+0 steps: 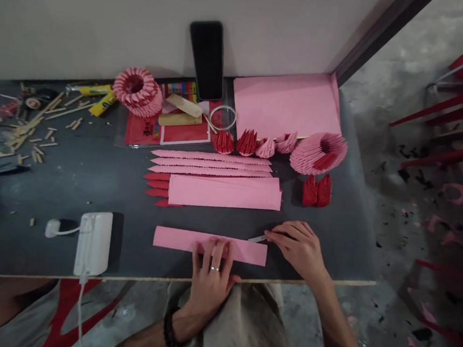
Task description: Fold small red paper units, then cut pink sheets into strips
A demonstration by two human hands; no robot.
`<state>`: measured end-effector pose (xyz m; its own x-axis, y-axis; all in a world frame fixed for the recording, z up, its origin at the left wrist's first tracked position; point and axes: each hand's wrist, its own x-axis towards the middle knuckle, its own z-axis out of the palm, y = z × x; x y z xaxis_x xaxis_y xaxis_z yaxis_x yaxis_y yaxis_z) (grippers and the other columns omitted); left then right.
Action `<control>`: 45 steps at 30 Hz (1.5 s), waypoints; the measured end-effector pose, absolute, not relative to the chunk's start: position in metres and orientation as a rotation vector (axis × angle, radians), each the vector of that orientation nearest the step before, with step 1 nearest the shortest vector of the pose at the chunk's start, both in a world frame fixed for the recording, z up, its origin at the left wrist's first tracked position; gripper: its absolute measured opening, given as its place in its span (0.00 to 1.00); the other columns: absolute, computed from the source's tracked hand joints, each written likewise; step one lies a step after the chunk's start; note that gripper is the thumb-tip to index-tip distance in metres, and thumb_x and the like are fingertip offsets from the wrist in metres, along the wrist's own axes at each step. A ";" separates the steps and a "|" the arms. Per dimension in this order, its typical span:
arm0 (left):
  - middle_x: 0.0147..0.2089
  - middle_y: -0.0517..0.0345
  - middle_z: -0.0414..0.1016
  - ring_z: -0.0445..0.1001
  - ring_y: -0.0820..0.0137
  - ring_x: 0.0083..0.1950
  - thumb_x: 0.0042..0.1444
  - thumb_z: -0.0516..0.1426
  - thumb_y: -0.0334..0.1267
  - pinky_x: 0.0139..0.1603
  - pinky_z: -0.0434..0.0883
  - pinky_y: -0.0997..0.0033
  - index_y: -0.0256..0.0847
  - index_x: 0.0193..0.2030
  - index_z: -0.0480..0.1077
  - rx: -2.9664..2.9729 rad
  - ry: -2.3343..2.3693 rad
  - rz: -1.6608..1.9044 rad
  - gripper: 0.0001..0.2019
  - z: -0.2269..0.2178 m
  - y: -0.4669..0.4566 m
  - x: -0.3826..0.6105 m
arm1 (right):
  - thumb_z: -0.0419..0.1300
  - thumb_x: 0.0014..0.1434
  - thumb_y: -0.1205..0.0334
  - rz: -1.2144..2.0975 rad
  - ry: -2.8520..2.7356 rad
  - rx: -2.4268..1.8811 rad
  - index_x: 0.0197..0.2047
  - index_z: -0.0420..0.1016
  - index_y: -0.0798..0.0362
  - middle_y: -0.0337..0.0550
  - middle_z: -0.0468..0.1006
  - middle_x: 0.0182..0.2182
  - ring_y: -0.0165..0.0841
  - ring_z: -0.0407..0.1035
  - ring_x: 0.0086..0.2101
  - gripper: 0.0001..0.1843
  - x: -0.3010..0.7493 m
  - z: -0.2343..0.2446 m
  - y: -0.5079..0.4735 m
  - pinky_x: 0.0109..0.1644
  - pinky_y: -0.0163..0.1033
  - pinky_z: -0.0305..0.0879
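Observation:
A folded-looking pink paper strip lies flat near the table's front edge. My left hand, with a ring and a dark beaded bracelet, presses it down with fingers stretched out. My right hand pinches a thin metal blade, whose tip rests at the strip's upper right edge. Just beyond lies a stack of pink paper pieces, partly covering red strips with pointed ends. Pink strips with jagged edges lie in rows behind that stack.
Folded red and pink paper pieces and a pink ring-shaped one stand behind. A phone leans on the wall beside pink sheets. At left are a white power bank with a cable and scattered wooden sticks.

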<state>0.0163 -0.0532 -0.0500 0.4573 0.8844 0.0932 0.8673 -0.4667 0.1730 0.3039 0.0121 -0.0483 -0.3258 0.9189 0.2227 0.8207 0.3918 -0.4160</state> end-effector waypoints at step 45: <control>0.78 0.44 0.66 0.42 0.40 0.85 0.68 0.57 0.62 0.81 0.34 0.20 0.46 0.72 0.73 2.852 1.321 0.194 0.33 -0.053 -0.045 0.035 | 0.66 0.67 0.70 0.259 -2.124 -1.533 0.49 0.86 0.41 0.36 0.87 0.42 0.35 0.77 0.44 0.14 0.310 -0.051 0.002 0.54 0.45 0.71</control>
<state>0.0352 -0.0450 -0.0531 0.6405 0.7594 0.1143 0.7603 -0.6480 0.0452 0.3101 0.0022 -0.0514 -0.2379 0.9283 0.2856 0.8324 0.3464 -0.4325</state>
